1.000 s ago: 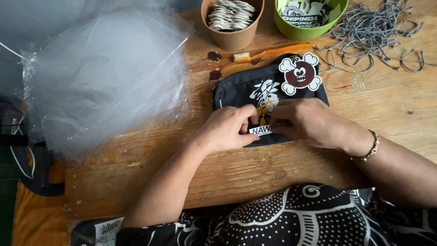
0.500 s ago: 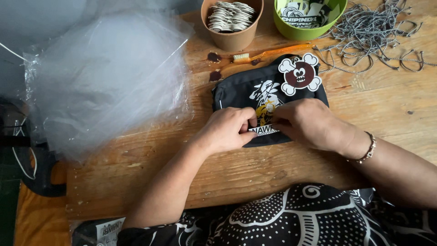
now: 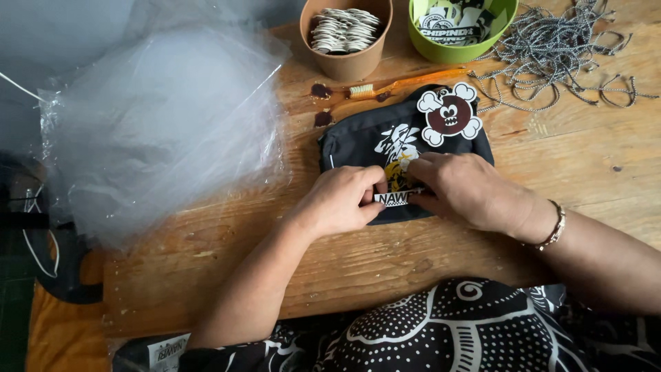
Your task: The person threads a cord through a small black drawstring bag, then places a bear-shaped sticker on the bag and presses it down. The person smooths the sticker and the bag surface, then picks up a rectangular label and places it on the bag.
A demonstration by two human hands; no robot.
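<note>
I keep my left hand (image 3: 341, 201) and right hand (image 3: 468, 187) pinching the label (image 3: 398, 198) flat on the pouch (image 3: 358, 141) (press evenly, edges first).

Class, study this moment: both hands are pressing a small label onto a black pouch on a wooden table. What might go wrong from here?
1. The small white label, pinched between the left hand and right hand, might sit crooked on the black pouch.
2. A sleeve or arm could sweep the clear plastic bags off the wooden table.

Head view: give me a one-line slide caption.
Left hand and right hand press a small label onto a black pouch on a wooden table.
</note>
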